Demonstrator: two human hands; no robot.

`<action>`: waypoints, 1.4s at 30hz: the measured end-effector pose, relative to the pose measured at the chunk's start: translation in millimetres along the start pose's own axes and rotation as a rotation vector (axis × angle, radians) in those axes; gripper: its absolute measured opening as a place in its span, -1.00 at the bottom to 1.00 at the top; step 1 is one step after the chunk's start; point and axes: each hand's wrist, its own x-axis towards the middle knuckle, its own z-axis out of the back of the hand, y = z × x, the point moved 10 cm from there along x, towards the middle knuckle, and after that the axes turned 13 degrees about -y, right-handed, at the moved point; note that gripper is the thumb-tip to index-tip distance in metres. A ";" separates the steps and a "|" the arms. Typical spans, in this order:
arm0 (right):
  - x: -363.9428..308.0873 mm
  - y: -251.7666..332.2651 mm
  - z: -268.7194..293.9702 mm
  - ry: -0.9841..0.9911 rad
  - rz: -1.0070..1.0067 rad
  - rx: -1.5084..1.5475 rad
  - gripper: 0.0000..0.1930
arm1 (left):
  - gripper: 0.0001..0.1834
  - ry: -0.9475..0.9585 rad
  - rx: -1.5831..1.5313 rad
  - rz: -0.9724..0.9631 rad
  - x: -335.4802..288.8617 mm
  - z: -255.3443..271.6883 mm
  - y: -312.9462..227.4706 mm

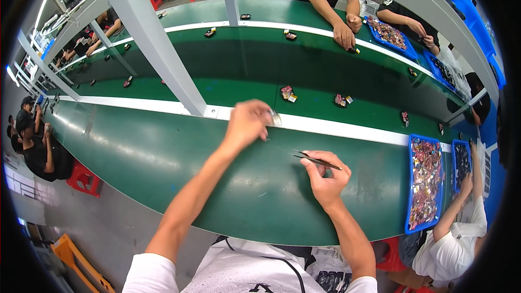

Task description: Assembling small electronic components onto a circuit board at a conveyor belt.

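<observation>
My left hand (247,122) reaches out over the green workbench (152,157) to the white strip at its far edge. It pinches a small pale part (274,118) between its fingertips. My right hand (324,176) rests closer to me on the bench, shut on black tweezers (315,159) whose tips point left. On the green conveyor belt (244,70) just past my left hand lie two small clusters of parts, one (288,93) close by and another (342,100) further right.
A white frame post (157,49) slants across the belt at left. Two blue trays (425,182) of small parts sit at right beside a neighbour in white. Across the belt, people in black work near more blue trays (391,35). Red stools stand behind.
</observation>
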 end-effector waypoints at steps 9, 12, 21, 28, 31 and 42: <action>-2.5 0.2 -11.0 0.092 0.041 -0.064 -0.81 | -0.75 -0.551 1.004 -0.473 89.6 52.8 -34.1; -4.1 0.4 -12.7 0.101 0.041 -0.058 -0.81 | -0.79 -0.324 0.786 -0.643 90.8 7.9 -53.1; -4.3 9.3 -17.9 0.124 0.091 -0.050 -0.80 | -0.76 0.095 0.768 -0.331 124.6 -50.3 -7.2; -3.3 1.3 -13.4 0.118 -0.038 -0.033 -0.82 | -0.85 0.153 0.371 -0.062 71.2 -32.6 -15.3; -4.2 -18.1 -11.9 0.108 -0.252 0.067 -0.87 | -0.86 0.201 0.148 -0.010 20.9 -28.9 -14.1; -11.9 -37.3 -13.2 0.124 -0.439 0.144 -0.89 | -0.84 0.125 -0.056 -0.008 -91.3 -22.9 0.0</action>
